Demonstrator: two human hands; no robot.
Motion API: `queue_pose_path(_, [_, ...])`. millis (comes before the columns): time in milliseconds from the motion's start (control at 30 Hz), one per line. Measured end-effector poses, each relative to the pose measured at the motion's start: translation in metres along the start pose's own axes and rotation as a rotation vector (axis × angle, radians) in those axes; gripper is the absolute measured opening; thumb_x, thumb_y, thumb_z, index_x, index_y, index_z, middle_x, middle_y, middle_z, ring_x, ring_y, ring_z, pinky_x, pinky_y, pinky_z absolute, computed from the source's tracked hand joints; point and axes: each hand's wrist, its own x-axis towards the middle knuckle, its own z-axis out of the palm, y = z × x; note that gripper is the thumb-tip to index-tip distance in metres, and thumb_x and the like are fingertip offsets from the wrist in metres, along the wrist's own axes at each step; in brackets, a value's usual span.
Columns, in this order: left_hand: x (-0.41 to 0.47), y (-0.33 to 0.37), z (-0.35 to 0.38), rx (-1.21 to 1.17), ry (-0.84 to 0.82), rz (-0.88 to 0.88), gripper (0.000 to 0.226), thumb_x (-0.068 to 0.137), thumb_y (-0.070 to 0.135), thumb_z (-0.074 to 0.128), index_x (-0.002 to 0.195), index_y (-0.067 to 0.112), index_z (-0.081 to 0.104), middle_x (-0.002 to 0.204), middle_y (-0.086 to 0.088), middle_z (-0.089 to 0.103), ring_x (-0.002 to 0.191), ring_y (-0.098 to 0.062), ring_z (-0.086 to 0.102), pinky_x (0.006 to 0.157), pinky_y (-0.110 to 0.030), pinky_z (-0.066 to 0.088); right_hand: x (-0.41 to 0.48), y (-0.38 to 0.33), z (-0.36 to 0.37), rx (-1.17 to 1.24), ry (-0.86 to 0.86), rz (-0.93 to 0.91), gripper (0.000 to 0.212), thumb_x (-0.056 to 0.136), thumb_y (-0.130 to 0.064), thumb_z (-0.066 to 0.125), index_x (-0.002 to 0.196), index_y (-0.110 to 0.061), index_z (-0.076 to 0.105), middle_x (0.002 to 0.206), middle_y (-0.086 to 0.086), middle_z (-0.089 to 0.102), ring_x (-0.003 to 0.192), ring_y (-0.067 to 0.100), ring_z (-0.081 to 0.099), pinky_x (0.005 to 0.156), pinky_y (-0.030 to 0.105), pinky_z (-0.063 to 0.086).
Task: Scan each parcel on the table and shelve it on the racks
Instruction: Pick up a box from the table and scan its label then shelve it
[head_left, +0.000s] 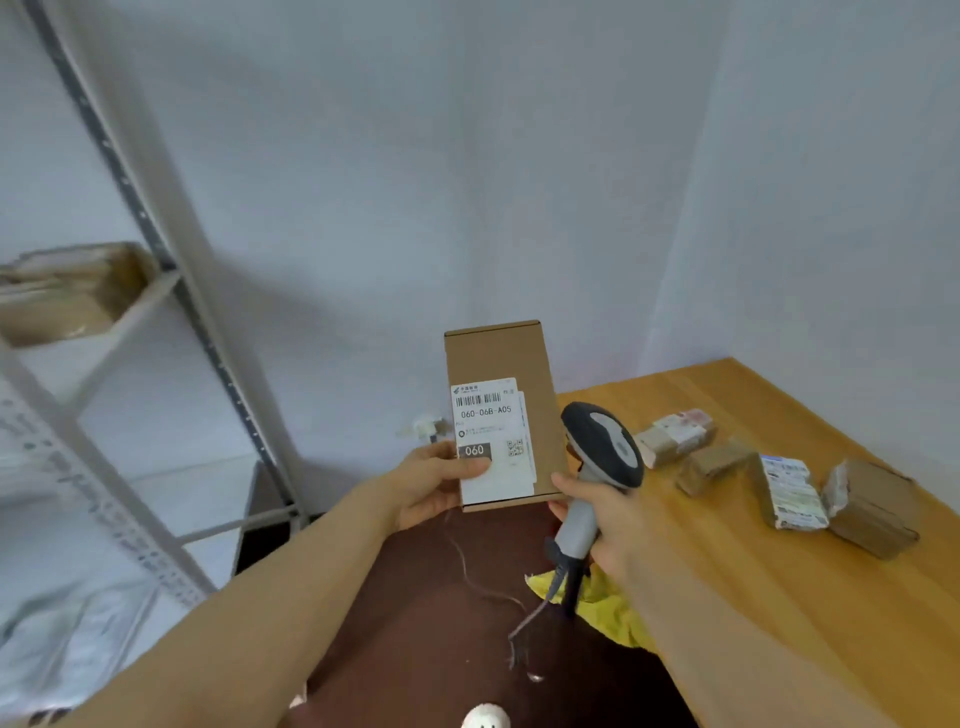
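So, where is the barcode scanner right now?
In the head view the right hand grips the barcode scanner right of centre, beside the cardboard parcel held by the left hand.

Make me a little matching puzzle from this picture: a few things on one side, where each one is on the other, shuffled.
Things:
1. labelled cardboard box
2. scanner
3. small parcels
4. blurred brown box

Places:
A. on the rack shelf
B. gripped in the right hand
C. lying on the wooden table
D. held up in the left hand

Pairs: 1-D, 2-B, 3-C, 4-A.
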Motion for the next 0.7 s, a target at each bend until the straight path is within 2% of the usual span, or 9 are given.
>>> queue_pose_path(67, [-0.042, -0.005, -0.029, -0.017, 0.082, 0.033, 0.058, 0.073, 0.0, 0.071, 0.129, 0.003, 0.056, 0.122, -0.014, 0.066, 0.114, -0.03, 0.063, 0.092, -0.042, 0.054, -0.018, 0.017, 0.032, -0.039, -0.066, 0.019, 0.031, 0.077, 0.013, 0.069, 0.103, -0.003, 0.065, 0.096, 0.014, 0.068, 0.088, 0.028, 0.065, 0.07, 0.035, 0.054])
queue_pose_path(133, [-0.085, -0.007, -0.059, -0.006, 0.171, 0.063, 0.051, 0.078, 0.004, 0.071, 0.127, 0.01, 0.058, 0.12, -0.01, 0.068, 0.111, -0.027, 0.064, 0.089, -0.04, 0.055, -0.036, 0.032, 0.066, -0.064, -0.143, 0.04, 0.028, 0.075, 0.015, 0.07, 0.096, -0.003, 0.066, 0.093, 0.015, 0.068, 0.084, 0.027, 0.065, 0.07, 0.035, 0.055])
queue_pose_path(267, [-0.163, -0.009, -0.112, -0.007, 0.335, 0.14, 0.043, 0.079, 0.012, 0.073, 0.121, 0.019, 0.063, 0.115, -0.005, 0.07, 0.109, -0.026, 0.065, 0.095, -0.047, 0.052, -0.068, 0.061, 0.135, -0.112, -0.314, 0.074, 0.027, 0.072, 0.015, 0.072, 0.089, -0.006, 0.067, 0.094, 0.017, 0.069, 0.086, 0.028, 0.065, 0.073, 0.037, 0.055])
queue_pose_path(367, [-0.213, -0.01, -0.151, -0.041, 0.432, 0.194, 0.038, 0.08, 0.015, 0.071, 0.117, 0.02, 0.064, 0.11, -0.005, 0.071, 0.104, -0.025, 0.066, 0.089, -0.046, 0.054, -0.088, 0.084, 0.185, -0.158, -0.407, 0.104, 0.025, 0.072, 0.012, 0.074, 0.087, -0.006, 0.067, 0.091, 0.016, 0.07, 0.084, 0.028, 0.065, 0.078, 0.039, 0.056])
queue_pose_path(533, [-0.28, -0.011, -0.227, -0.148, 0.541, 0.283, 0.041, 0.077, 0.02, 0.072, 0.117, 0.02, 0.064, 0.105, -0.005, 0.072, 0.098, -0.023, 0.068, 0.086, -0.041, 0.055, -0.12, 0.126, 0.274, -0.23, -0.526, 0.105, 0.026, 0.067, 0.004, 0.081, 0.087, -0.007, 0.068, 0.077, 0.005, 0.073, 0.077, 0.023, 0.067, 0.072, 0.039, 0.057])
queue_pose_path(633, [-0.318, -0.01, -0.279, -0.187, 0.605, 0.302, 0.04, 0.079, 0.021, 0.071, 0.118, 0.021, 0.063, 0.105, -0.006, 0.071, 0.098, -0.023, 0.067, 0.083, -0.037, 0.056, -0.142, 0.162, 0.33, -0.299, -0.58, 0.132, 0.043, 0.057, -0.009, 0.089, 0.096, -0.007, 0.07, 0.088, 0.008, 0.075, 0.09, 0.029, 0.068, 0.087, 0.048, 0.055])
queue_pose_path(700, [-0.342, -0.007, -0.318, -0.201, 0.637, 0.291, 0.04, 0.08, 0.017, 0.07, 0.119, 0.018, 0.063, 0.106, -0.008, 0.071, 0.097, -0.024, 0.066, 0.08, -0.036, 0.057, -0.156, 0.188, 0.369, -0.302, -0.566, 0.159, 0.052, 0.056, -0.01, 0.09, 0.103, -0.005, 0.069, 0.096, 0.013, 0.073, 0.095, 0.033, 0.068, 0.09, 0.05, 0.055])
